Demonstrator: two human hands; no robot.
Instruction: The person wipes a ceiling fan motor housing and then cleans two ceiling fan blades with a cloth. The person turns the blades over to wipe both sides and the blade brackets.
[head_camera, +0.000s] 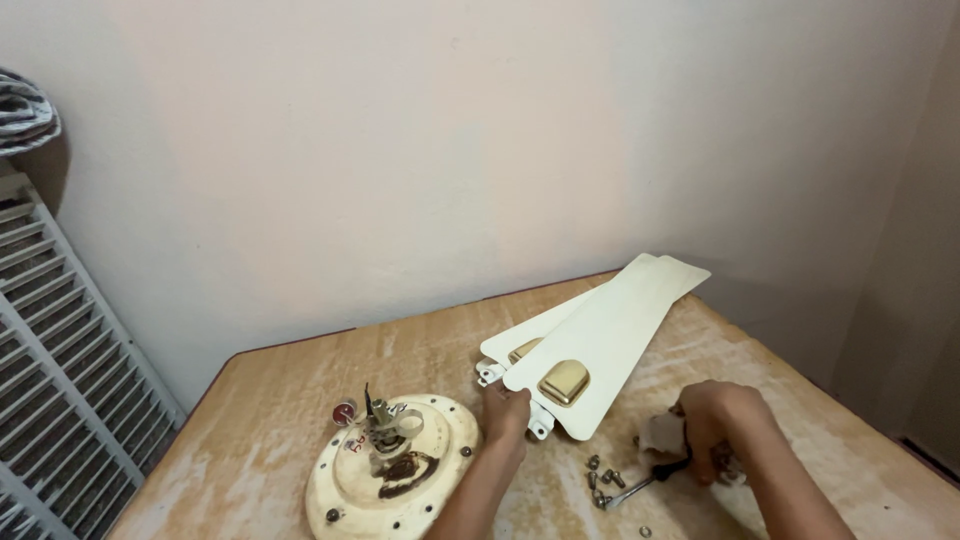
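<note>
Head view: the left hand (506, 410) pinches the bracket end of the top fan blade (600, 345), stacked on the wooden table (300, 380) beside the motor housing (392, 468). The right hand (715, 425) is closed around a screwdriver (650, 482) by the loose screws (600, 480). Best to hold that blade flat.

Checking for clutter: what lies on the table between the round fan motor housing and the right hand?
In the head view, the left hand at the fan blades' bracket end, then loose bolts beside the right hand. The motor housing sits left.
</note>
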